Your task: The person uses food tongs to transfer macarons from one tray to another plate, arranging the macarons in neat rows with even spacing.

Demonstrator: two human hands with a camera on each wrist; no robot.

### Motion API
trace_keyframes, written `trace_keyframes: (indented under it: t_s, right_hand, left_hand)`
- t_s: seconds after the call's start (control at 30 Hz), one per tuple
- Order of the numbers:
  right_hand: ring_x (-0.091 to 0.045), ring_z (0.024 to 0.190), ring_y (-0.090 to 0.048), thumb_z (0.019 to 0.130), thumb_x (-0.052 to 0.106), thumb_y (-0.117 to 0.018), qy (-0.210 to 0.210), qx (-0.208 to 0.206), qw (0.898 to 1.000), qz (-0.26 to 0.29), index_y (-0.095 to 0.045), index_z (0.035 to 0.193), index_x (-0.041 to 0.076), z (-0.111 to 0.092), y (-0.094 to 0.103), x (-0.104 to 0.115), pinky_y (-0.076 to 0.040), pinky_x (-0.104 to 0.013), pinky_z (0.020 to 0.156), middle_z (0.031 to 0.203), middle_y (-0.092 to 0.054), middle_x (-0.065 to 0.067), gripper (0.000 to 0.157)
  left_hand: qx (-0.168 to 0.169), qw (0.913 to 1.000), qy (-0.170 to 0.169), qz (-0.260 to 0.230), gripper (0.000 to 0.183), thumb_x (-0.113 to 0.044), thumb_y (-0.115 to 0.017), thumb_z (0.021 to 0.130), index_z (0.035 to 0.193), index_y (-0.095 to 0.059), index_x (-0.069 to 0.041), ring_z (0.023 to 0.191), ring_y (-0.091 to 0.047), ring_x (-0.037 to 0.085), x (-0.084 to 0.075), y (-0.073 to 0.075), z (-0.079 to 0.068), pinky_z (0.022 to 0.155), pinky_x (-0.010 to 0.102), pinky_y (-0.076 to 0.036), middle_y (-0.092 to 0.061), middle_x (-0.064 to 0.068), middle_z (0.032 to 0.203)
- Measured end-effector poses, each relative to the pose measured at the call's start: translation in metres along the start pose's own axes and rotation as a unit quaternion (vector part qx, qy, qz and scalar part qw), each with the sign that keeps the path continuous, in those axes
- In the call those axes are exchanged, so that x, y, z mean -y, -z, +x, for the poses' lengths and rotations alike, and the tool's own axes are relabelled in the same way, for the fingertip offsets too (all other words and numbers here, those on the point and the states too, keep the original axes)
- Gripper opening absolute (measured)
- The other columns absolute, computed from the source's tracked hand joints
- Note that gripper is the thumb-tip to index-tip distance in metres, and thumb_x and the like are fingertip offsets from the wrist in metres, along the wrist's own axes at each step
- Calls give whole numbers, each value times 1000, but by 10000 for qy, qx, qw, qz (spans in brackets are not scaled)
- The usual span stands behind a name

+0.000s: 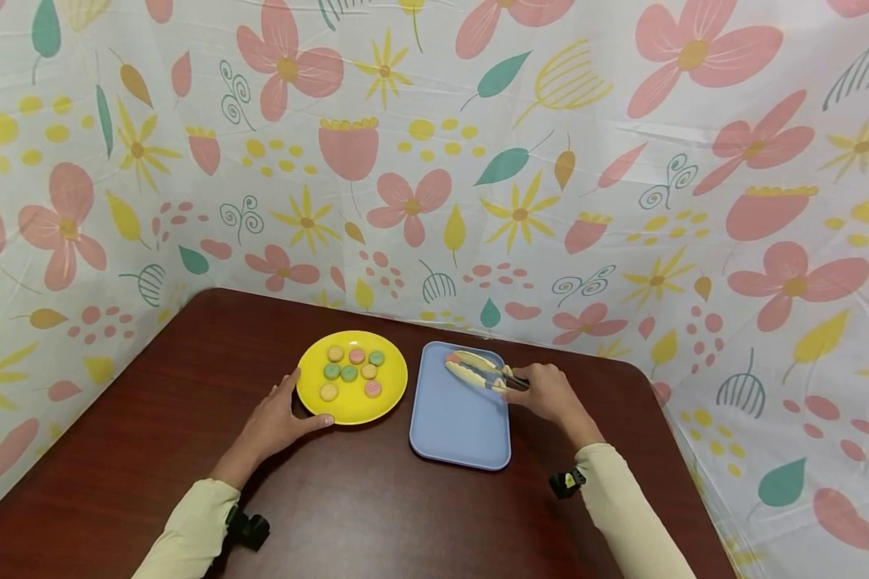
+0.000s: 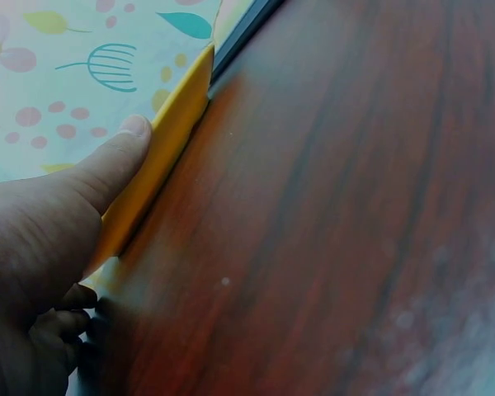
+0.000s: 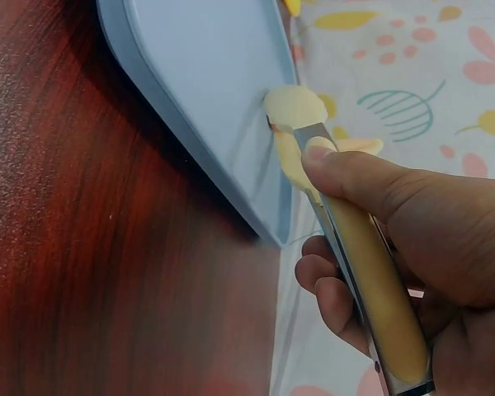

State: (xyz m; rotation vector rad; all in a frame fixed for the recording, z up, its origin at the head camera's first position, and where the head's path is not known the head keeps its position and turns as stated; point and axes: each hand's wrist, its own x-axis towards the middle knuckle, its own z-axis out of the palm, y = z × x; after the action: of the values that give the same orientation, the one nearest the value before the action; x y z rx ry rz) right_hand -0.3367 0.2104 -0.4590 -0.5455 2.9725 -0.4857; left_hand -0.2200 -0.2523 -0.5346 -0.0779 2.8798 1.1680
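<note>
My left hand (image 1: 278, 420) grips the near left rim of a yellow plate (image 1: 311, 406), thumb and fingers spread around the edge. In the left wrist view the thumb (image 2: 120, 161) lies against the plate's side (image 2: 161, 157). Several small macarons in yellow, pink and green, such as a pink macaron (image 1: 372, 389), lie on the plate. My right hand (image 1: 550, 392) holds tongs (image 1: 510, 379) with cream tips, thumb on the metal arm (image 3: 346, 223). Between the tips, over the far part of a blue tray (image 1: 456, 434), shows a pink macaron (image 1: 452, 359), mostly hidden in the right wrist view.
Both plate and tray stand on a dark brown wooden table (image 1: 376, 515), a narrow gap between them. A flower-patterned cloth (image 1: 420, 161) hangs right behind the table and along its sides.
</note>
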Motion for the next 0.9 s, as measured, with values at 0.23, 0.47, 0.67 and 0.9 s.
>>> trace_keyframes:
  t_s: [0.23, 0.47, 0.67, 0.9]
  right_hand:
    - [-36, 112, -67, 87, 36, -83, -14, -35, 10000, 20, -67, 131, -2, -3, 1, -1, -58, -52, 89, 129, -67, -25, 61]
    - [-20, 79, -60, 86, 36, -84, 77, -165, 9998, 42, -67, 132, -1, -8, 6, -1, -49, -33, 64, 114, -73, -22, 62]
    - [-17, 66, -49, 86, 33, -84, 248, -235, 9994, 38, -67, 132, -2, -12, 14, 4, -39, -30, 57, 83, -70, -9, 60]
    - [-16, 64, -48, 87, 33, -83, 350, -240, 9991, 99, -67, 133, 1, -21, 25, 17, -39, -30, 57, 83, -70, -6, 59]
  left_hand:
    - [-5, 10000, -27, -15, 129, -68, -77, 78, 164, -8, -1, 148, -17, 59, -1, 1, -1, 113, 73, -25, -17, 35, 164]
    - [-64, 9999, -145, -8, 128, -67, -78, 78, 164, -9, -1, 147, -17, 59, 0, 1, -1, 113, 73, -24, -18, 35, 163]
    - [-75, 9998, -185, -44, 127, -66, -79, 79, 164, -9, -3, 148, -17, 59, 0, 1, -2, 114, 73, -24, -19, 33, 164]
    - [-48, 9998, -196, -80, 127, -66, -79, 79, 164, -9, -3, 148, -17, 58, -2, 0, -2, 114, 73, -23, -19, 33, 164]
